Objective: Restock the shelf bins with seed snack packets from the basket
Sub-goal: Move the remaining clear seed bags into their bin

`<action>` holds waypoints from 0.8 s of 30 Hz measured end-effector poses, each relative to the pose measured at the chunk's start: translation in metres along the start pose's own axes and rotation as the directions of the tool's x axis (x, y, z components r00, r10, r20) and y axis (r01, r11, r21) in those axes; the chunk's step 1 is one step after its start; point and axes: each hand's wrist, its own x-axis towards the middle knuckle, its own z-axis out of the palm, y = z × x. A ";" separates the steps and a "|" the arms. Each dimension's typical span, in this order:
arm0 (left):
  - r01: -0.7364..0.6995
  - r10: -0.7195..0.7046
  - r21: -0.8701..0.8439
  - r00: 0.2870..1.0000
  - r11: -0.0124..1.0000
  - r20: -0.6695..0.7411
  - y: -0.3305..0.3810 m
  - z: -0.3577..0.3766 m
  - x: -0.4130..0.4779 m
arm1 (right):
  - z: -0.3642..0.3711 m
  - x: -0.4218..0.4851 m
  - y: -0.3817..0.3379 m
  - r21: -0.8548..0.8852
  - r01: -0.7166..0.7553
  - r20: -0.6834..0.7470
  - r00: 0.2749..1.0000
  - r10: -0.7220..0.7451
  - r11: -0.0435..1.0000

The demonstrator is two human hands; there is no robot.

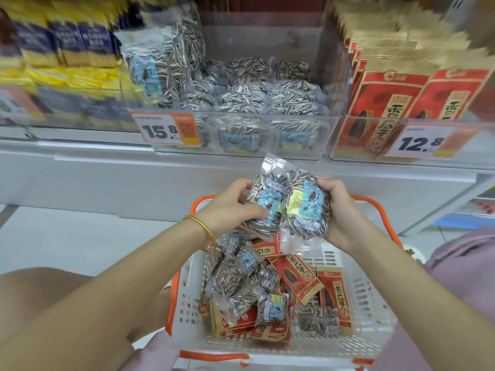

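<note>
Your basket [187,303] sits nearest, with spare packets inside. Above it your left hand [227,207] and right hand [340,210] each clamp one seed packet [305,210], pressed side by side, probably to load both together into the clear bin [332,84] ahead.
</note>
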 end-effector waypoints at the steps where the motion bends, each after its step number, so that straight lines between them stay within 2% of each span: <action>1: 0.006 -0.006 0.002 1.000 1.000 0.015 0.004 -0.007 0.001 | -0.001 0.000 -0.007 -0.067 0.044 -0.055 0.997 -0.048 0.997; 3: -0.015 0.011 0.154 1.000 0.988 0.023 0.011 -0.022 0.002 | 0.000 -0.001 -0.022 -0.219 0.145 -0.106 0.979 -0.171 0.965; 5: -0.022 0.023 0.236 1.000 0.971 -0.003 0.016 -0.033 0.004 | 0.006 -0.004 -0.036 -0.351 0.231 -0.046 0.964 -0.263 0.908; 7: -0.025 0.027 0.169 1.000 0.985 -0.011 0.023 -0.037 0.005 | 0.018 -0.007 -0.045 -0.484 0.288 0.080 0.955 -0.286 0.827; 9: -0.037 0.039 0.080 0.999 0.996 -0.023 0.029 -0.039 0.006 | 0.033 -0.005 -0.047 -0.546 0.311 0.160 0.950 -0.268 0.778; 12: -0.114 0.100 -0.111 0.987 0.987 -0.122 0.037 -0.041 0.006 | 0.058 0.001 -0.045 -0.475 0.309 0.202 0.949 -0.240 0.824; 15: -0.235 0.165 -0.177 0.926 0.956 -0.339 0.048 -0.054 0.007 | 0.087 0.004 -0.047 -0.397 0.316 0.255 0.940 -0.227 0.862; 18: -0.333 0.222 -0.236 0.890 0.913 -0.399 0.065 -0.075 -0.001 | 0.118 0.017 -0.061 -0.390 0.387 0.291 0.913 -0.287 0.836; 21: -0.419 0.297 -0.251 0.863 0.873 -0.409 0.090 -0.103 -0.012 | 0.158 0.030 -0.089 -0.384 0.469 0.343 0.872 -0.350 0.795; 24: -0.447 0.348 -0.126 0.818 0.886 -0.457 0.109 -0.138 -0.012 | 0.196 0.041 -0.115 -0.318 0.539 0.387 0.825 -0.412 0.780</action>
